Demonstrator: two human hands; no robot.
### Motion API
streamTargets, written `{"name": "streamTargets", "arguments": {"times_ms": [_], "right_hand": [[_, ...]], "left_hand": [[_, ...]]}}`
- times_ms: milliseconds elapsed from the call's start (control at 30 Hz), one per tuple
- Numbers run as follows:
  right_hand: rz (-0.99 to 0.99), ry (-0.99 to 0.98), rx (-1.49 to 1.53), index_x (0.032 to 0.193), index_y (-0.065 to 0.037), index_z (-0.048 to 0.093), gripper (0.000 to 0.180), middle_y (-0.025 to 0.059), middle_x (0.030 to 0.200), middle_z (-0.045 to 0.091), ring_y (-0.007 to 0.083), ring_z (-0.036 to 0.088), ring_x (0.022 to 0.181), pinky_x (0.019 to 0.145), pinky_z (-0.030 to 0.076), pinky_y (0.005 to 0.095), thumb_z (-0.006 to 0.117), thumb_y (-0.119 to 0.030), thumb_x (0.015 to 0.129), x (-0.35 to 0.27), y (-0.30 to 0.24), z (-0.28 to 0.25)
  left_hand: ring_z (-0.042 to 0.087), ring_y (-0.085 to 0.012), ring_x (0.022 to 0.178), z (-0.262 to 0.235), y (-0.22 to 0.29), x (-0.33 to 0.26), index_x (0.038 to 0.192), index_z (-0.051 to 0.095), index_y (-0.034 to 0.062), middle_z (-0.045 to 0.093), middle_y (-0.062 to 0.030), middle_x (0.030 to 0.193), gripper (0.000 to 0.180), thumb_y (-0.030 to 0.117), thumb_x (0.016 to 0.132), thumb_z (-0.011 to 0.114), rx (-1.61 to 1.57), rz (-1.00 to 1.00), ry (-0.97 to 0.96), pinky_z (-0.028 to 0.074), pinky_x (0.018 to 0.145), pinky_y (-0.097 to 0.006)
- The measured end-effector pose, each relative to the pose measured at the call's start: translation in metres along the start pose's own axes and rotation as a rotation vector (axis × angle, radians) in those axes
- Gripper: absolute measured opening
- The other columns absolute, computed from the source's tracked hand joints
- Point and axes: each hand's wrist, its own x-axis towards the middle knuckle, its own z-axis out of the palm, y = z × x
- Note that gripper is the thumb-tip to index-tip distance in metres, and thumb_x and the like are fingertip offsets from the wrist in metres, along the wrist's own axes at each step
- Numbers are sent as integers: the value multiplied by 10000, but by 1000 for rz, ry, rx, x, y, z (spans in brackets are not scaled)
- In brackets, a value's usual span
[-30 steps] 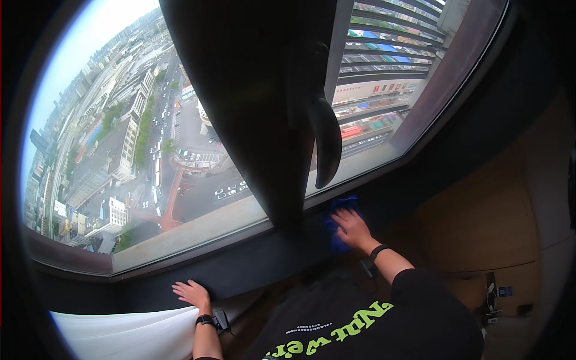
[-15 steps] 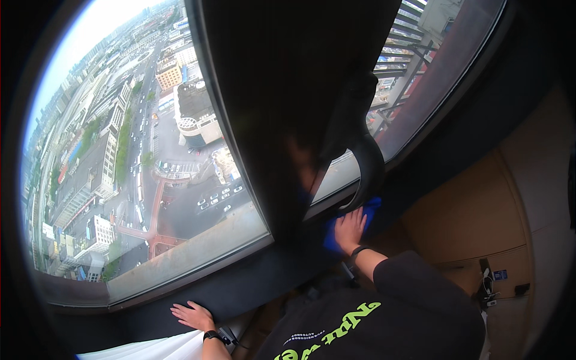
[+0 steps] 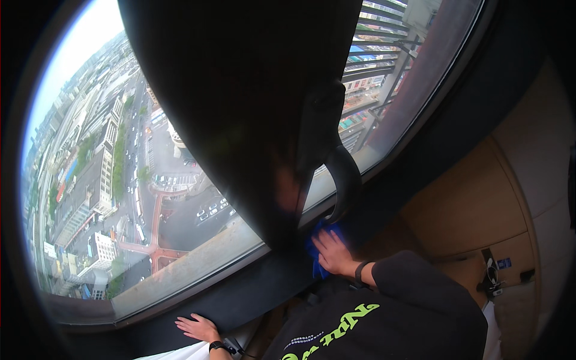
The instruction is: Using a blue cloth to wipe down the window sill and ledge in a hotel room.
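Note:
On the dark window sill (image 3: 258,294), at the foot of the black window post, my right hand (image 3: 336,253) holds a blue cloth (image 3: 319,270) pressed down under extended fingers. The cloth bunches out around the fingertips and below the palm. Just above it, the curved black window handle (image 3: 349,183) bends down close to the sill. Farther left, my left hand (image 3: 198,327) rests flat on the same sill with its fingers apart and nothing in it. Both wrists wear dark bands.
A wide black window post (image 3: 222,90) divides the panes. Left of it, the glass (image 3: 96,180) looks down on city streets from high up. White fabric (image 3: 180,351) lies under my left forearm. At right stands a tan wooden panel (image 3: 468,204), with cables and a dark socket strip (image 3: 489,270) below.
My right hand has slid left and slightly down along the sill, carrying the blue cloth with it. The left hand sits a little lower in view. The whole view has shifted slightly.

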Motion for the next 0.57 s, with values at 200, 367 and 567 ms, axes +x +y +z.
{"name": "streamTargets", "arguments": {"times_ms": [200,367,567], "right_hand": [[-305,-202,-6,1432,-140,406,633,155,1492,374,277,313,1411,1171,193,449,510,-273,822,-6,56,-16],[-148,-157,-59,1433,-125,403,657,170,1485,377,302,317,1403,1164,207,454,523,-279,806,-19,93,-17],[91,-88,-67,1440,-122,395,703,187,1490,358,312,287,1415,1166,194,478,553,-296,778,-32,131,-26]], "left_hand": [[218,-270,1453,-1,-4,2,1488,298,64,242,-127,1572,574,366,1006,370,-18,-17,-12,206,1156,-466],[222,-273,1451,4,-12,4,1490,293,60,240,-128,1572,575,362,1006,372,-34,-12,3,201,1159,-459],[230,-275,1448,10,-16,4,1494,287,67,243,-129,1571,583,365,1004,388,-48,-18,-21,190,1162,-456]]}}
